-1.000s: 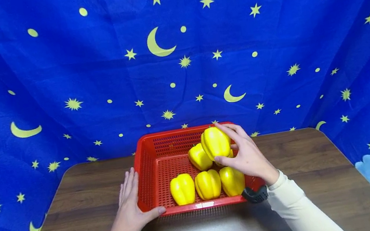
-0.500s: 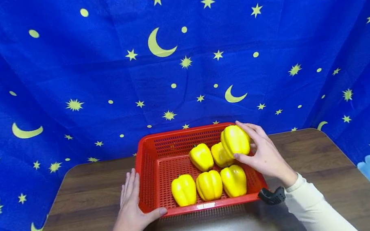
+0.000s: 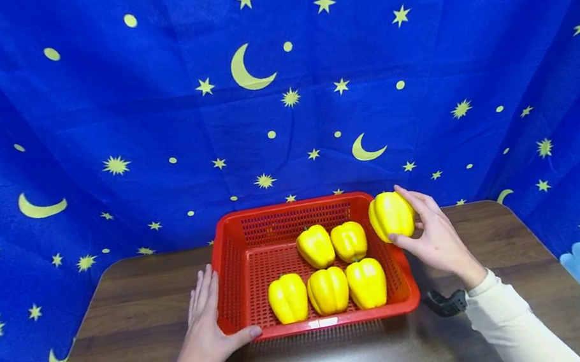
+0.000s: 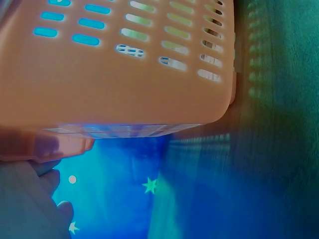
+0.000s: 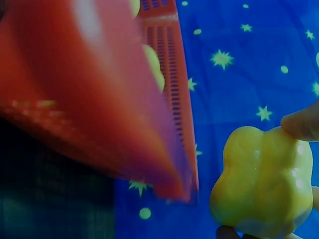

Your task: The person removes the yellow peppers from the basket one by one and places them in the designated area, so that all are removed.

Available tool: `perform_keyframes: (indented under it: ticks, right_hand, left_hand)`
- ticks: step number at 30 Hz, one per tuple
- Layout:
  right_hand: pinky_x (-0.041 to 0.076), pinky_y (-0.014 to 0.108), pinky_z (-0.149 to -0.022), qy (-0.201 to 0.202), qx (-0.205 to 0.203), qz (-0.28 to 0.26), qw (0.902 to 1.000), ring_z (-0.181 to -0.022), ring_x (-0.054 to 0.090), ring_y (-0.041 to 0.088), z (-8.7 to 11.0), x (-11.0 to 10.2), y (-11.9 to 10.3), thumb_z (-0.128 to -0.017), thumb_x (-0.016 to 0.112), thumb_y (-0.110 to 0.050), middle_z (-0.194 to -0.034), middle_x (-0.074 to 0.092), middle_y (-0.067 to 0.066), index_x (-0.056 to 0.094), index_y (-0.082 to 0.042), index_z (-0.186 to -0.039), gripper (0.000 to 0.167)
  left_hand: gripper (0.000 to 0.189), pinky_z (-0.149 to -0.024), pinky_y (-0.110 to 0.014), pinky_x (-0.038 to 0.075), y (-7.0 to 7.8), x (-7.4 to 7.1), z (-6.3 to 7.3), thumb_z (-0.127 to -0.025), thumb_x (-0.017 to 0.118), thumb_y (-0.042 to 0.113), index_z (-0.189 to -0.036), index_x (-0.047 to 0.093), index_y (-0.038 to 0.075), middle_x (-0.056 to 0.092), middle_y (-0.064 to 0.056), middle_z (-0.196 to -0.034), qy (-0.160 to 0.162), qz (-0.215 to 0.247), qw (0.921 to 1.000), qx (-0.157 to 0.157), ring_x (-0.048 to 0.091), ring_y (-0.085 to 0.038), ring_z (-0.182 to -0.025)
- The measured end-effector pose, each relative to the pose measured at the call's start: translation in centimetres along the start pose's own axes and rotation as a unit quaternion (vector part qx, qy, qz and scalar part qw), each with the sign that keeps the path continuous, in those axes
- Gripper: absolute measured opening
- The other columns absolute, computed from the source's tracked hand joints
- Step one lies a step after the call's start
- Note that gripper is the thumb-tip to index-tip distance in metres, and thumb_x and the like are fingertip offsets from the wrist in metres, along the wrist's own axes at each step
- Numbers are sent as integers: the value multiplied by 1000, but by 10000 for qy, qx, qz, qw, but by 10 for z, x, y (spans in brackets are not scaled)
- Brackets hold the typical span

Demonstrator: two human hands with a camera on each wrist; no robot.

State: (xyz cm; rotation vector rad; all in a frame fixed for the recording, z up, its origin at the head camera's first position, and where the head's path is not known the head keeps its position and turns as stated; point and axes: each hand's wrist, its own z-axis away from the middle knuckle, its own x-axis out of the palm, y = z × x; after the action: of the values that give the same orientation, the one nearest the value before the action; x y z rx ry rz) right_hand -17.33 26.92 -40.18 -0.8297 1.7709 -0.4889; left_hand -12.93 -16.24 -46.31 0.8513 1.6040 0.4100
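Right-hand fingers [image 3: 416, 201] hold a yellow pepper [image 3: 391, 215] between them.

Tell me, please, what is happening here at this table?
A person holds one yellow bell pepper in the grip of the right hand, raised near the right rim of a red basket. The left hand rests at the basket's left side, with its thumb at the front rim. Inside the basket are five more yellow peppers: three in a front row and two behind. The basket stands on a wooden table.
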Motion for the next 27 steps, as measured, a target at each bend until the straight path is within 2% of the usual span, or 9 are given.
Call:
perform_keyframes:
  ticks: [11, 20, 27]
  right_hand:
    - [53, 62, -89, 111, 226, 297, 9992, -116, 51, 43, -2, -11, 20, -85, 76, -17, -144, 39, 29, 32, -4, -156, 85]
    - [51, 62, -92, 112, 383, 485, 9980, -116, 52, 44, -5, -11, 37, -84, 76, -18, -144, 41, 31, 33, -1, -154, 84]
    - [47, 60, -98, -100, 753, 246, 9968, -117, 53, 46, -7, -11, 55, -89, 74, -18, -142, 42, 33, 30, 3, -155, 82]
  left_hand:
    - [125, -120, -61, 5, 0, 0, 0, -69, 90, 47, -158, 17, -3, 7, -14, -168, 90, 54, 9998, 162, 1, -37, -153]
    - [126, -120, -61, 5, -1, 1, 0, -69, 90, 46, -158, 17, -3, 6, -14, -168, 86, 66, 9999, 115, -1, -35, -154]
    - [125, -120, -60, 5, 1, 1, -1, -70, 89, 47, -159, 16, -2, 5, -12, -169, 22, 63, 10000, 18, -1, -36, -153]
